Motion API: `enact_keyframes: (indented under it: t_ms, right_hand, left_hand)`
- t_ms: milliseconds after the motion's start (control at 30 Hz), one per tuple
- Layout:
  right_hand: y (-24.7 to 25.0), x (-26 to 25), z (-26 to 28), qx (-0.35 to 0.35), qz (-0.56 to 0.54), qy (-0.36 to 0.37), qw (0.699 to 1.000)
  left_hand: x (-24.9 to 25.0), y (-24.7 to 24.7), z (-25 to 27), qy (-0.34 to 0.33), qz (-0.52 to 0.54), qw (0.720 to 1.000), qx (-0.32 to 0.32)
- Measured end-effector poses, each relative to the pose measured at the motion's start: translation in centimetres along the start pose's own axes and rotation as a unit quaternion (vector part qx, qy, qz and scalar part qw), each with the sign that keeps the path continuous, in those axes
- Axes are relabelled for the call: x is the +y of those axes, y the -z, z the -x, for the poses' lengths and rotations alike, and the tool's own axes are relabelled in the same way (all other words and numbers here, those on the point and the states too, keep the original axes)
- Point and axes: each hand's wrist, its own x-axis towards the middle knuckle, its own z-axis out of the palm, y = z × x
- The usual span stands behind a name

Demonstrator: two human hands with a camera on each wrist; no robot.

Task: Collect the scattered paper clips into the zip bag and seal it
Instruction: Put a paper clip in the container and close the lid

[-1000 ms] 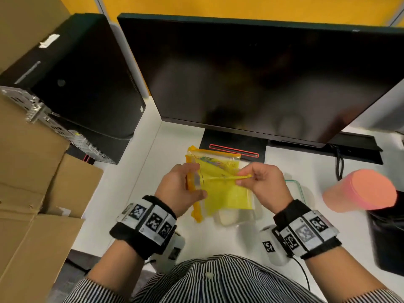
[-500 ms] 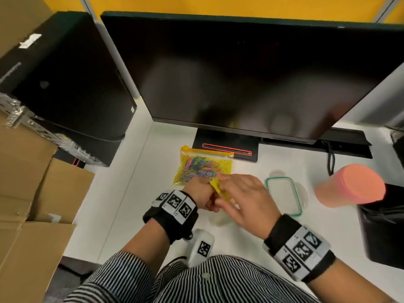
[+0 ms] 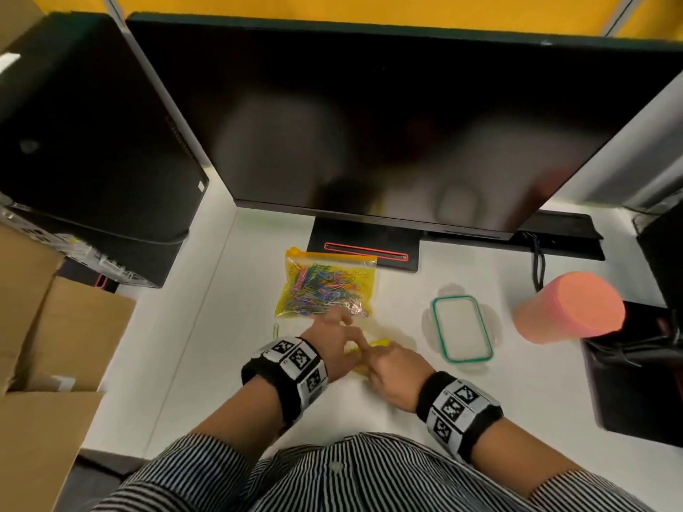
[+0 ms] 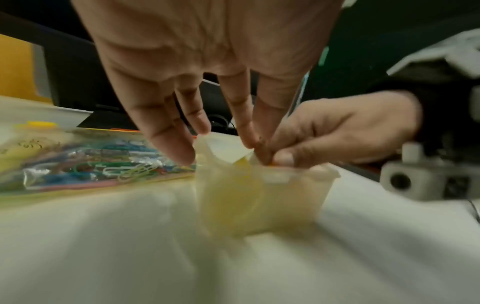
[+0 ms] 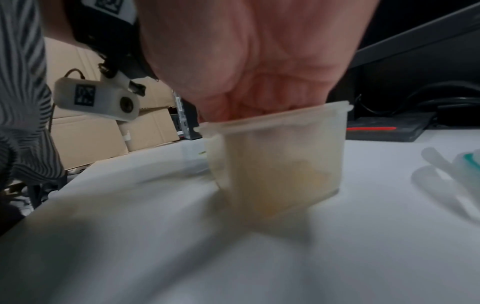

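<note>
The yellow zip bag [image 3: 327,286] [image 4: 91,162], full of coloured paper clips, lies flat on the white desk before the monitor stand, with no hand on it. One loose yellow-green paper clip [image 3: 275,330] lies left of my left hand. Both hands meet over a small translucent tub [image 5: 280,160] [image 4: 293,193] near the desk's front. My left hand [image 3: 338,339] [image 4: 221,144] points its straight fingers down onto a yellow plastic piece [image 3: 373,343] in the tub. My right hand [image 3: 384,364] [image 5: 259,72] has its fingers curled into the tub and pinches that piece at the rim.
The tub's green-rimmed lid [image 3: 462,328] lies to the right, a pink cup [image 3: 569,308] beyond it. A large monitor [image 3: 369,123] and its stand [image 3: 366,249] fill the back. A PC tower [image 3: 85,142] and cardboard boxes [image 3: 44,345] stand left, a black object [image 3: 635,382] right.
A second ago both hands held the zip bag up by its top. It now lies on the desk, and both hands have come down to the tub.
</note>
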Motion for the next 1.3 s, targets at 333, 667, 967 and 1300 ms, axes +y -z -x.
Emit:
enact_keyframes:
  t_ms: [333, 667, 967, 1300]
  right_hand:
    - [-0.1, 6.7, 5.2, 0.238, -0.076, -0.214, 0.944]
    - [-0.9, 8.0, 6.6, 0.121, 0.071, -0.205, 0.969]
    - [5.4, 6.3, 6.1, 0.401, -0.498, -0.178, 0.748]
    - [0.2, 6.5, 0.3, 0.176, -0.360, -0.243, 0.883]
  left_hand:
    - [-0.5, -1.4, -0.8, -0.013, -0.034, 0.999, 0.016]
    - [-0.7, -1.9, -0.7, -0.008, -0.010, 1.000, 0.027]
    - [-0.3, -2.2, -1.0, 0.095, 0.064, 0.992, 0.043]
    - [-1.7, -2.0, -0.3, 0.145, 0.392, 0.906, 0.060]
